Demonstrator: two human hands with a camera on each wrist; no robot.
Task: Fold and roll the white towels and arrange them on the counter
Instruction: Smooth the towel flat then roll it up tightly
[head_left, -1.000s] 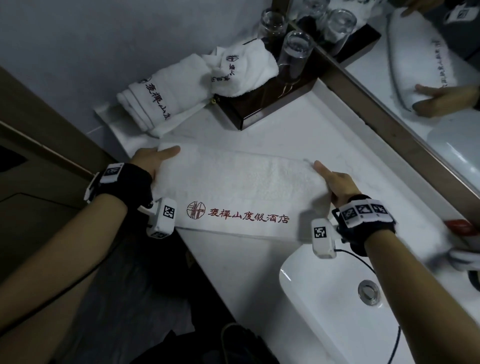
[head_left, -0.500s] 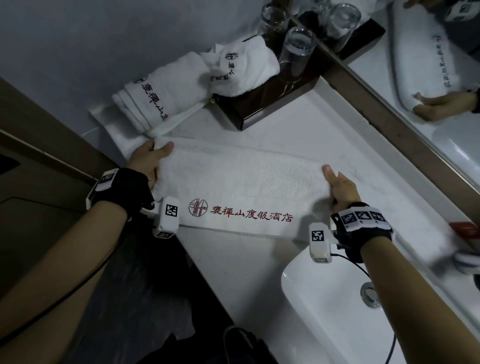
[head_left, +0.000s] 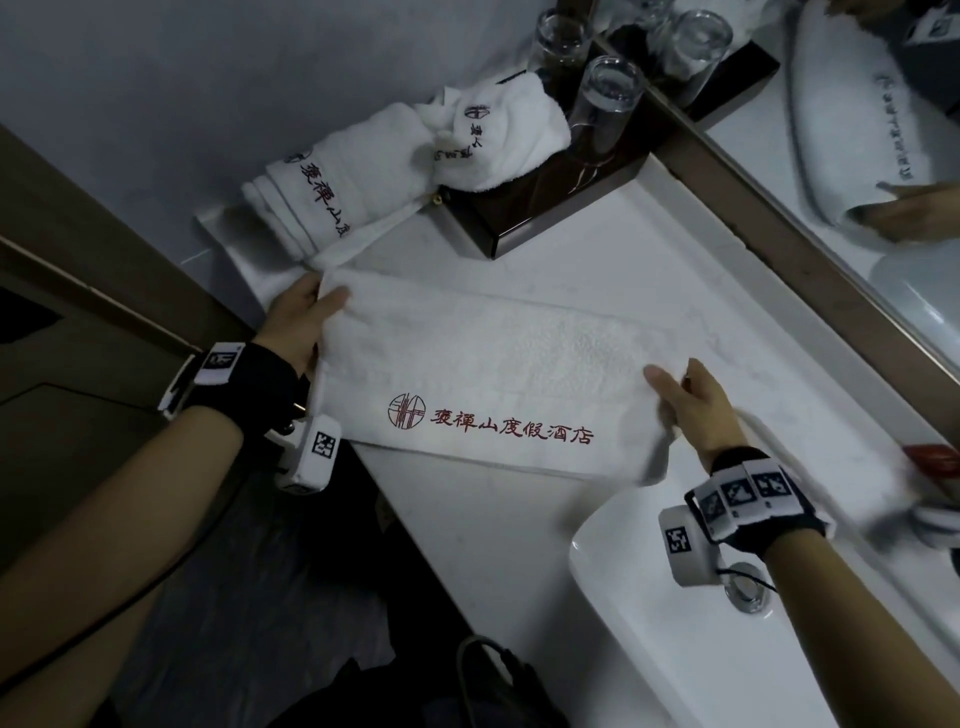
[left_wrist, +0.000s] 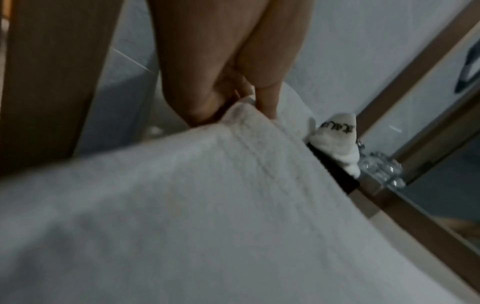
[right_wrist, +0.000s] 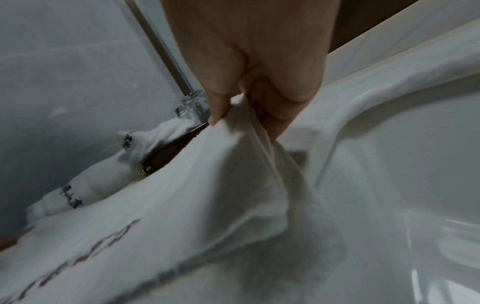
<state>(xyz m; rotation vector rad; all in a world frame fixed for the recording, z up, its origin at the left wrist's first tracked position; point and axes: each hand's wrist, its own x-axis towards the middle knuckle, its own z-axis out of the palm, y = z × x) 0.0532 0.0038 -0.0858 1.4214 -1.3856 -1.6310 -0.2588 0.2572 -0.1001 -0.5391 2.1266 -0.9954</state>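
A white towel (head_left: 483, 374) with red lettering lies folded into a long strip across the counter (head_left: 488, 525). My left hand (head_left: 301, 322) pinches its left end, thumb on top and fingers underneath, as the left wrist view shows at the towel's corner (left_wrist: 241, 111). My right hand (head_left: 685, 400) grips the right end (right_wrist: 244, 127), lifting it slightly off the counter. Two other white towels lie at the back left: a folded one (head_left: 322, 182) and a bunched one (head_left: 498, 135) resting on a dark tray.
A dark wooden tray (head_left: 561, 192) with upturned glasses (head_left: 608, 98) stands against the mirror (head_left: 857, 130). A white sink basin (head_left: 701, 649) sits at the front right. A small red item (head_left: 932, 457) lies at the right edge. The counter's front edge drops off at the left.
Both hands went from lying on the towel's ends to pinching them. The right end is now raised a little, and the towel has shifted slightly toward the back.
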